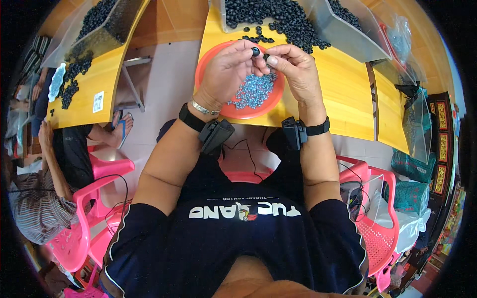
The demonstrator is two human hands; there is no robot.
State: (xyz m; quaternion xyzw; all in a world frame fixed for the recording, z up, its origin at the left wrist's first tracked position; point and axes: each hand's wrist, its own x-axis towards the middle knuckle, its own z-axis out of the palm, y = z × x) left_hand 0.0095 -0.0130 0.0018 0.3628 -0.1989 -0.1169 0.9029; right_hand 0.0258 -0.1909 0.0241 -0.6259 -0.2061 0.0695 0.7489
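At twelve o'clock, the left hand pinches a round black piece in its fingertips, above an orange basin of small blue pieces. Just toward three o'clock from it, the right hand grips a small dark piece, mostly hidden. Working well here probably means steady fingertips, light pressure, and both hands over the basin to catch drops.

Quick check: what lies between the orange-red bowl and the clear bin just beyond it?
In the head view, loose black pieces lie on the yellow tabletop between the bowl and the clear bin.
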